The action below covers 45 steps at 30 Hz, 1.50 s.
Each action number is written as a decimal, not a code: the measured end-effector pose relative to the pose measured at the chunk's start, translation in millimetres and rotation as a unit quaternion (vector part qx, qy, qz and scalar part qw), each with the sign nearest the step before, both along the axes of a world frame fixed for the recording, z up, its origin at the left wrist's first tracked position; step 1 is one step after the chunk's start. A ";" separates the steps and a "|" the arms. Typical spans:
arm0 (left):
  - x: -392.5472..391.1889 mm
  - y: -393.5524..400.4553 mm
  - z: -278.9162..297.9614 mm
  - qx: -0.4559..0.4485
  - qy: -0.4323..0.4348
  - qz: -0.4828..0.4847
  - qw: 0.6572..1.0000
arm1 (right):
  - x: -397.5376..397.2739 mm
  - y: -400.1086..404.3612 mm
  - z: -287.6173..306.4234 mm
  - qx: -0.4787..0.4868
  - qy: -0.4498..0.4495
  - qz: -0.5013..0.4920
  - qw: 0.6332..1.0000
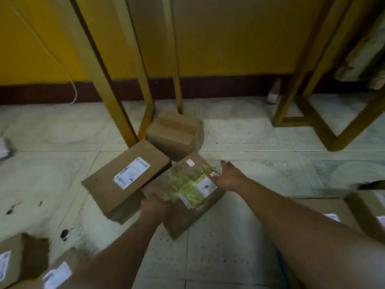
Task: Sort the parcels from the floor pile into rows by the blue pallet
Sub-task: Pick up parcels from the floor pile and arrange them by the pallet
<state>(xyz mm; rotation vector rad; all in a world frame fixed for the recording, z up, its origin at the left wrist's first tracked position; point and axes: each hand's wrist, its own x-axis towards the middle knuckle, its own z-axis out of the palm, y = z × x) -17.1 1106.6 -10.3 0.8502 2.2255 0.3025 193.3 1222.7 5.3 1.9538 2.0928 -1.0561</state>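
Note:
Three cardboard parcels lie together on the tiled floor. The nearest is a flat parcel with yellow-green tape (185,184) and white labels. My left hand (155,206) grips its near left edge. My right hand (228,176) touches its far right edge with the fingers stretched out. To its left lies a parcel with a white shipping label (125,176), tilted. Behind both stands a smaller plain box (174,134) against a yellow metal leg. The blue pallet is out of sight.
Yellow metal frame legs (116,97) stand behind the pile, and another frame (312,113) at the right. More labelled parcels lie at the lower left (12,261) and right edge (366,209). A white cord (73,86) hangs down the yellow wall.

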 end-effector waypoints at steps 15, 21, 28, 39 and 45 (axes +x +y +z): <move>15.8 -39.8 50.6 -0.007 -0.345 0.254 0.904 | -5.5 -24.3 12.0 -0.064 0.090 -0.132 0.985; 43.1 -8.8 138.0 0.058 -0.379 0.194 0.903 | 46.8 -27.1 160.2 0.005 0.254 -0.204 0.945; 123.9 29.9 262.4 0.186 -0.461 -0.015 0.867 | 202.2 -96.4 315.5 0.035 0.330 -0.353 0.875; 261.4 31.5 339.8 0.202 -0.511 -0.183 0.815 | 360.3 -157.7 388.3 0.072 0.452 -0.426 0.780; 325.8 42.8 303.7 0.059 -0.507 -0.223 0.830 | 423.1 -155.2 346.3 0.065 0.419 -0.508 0.750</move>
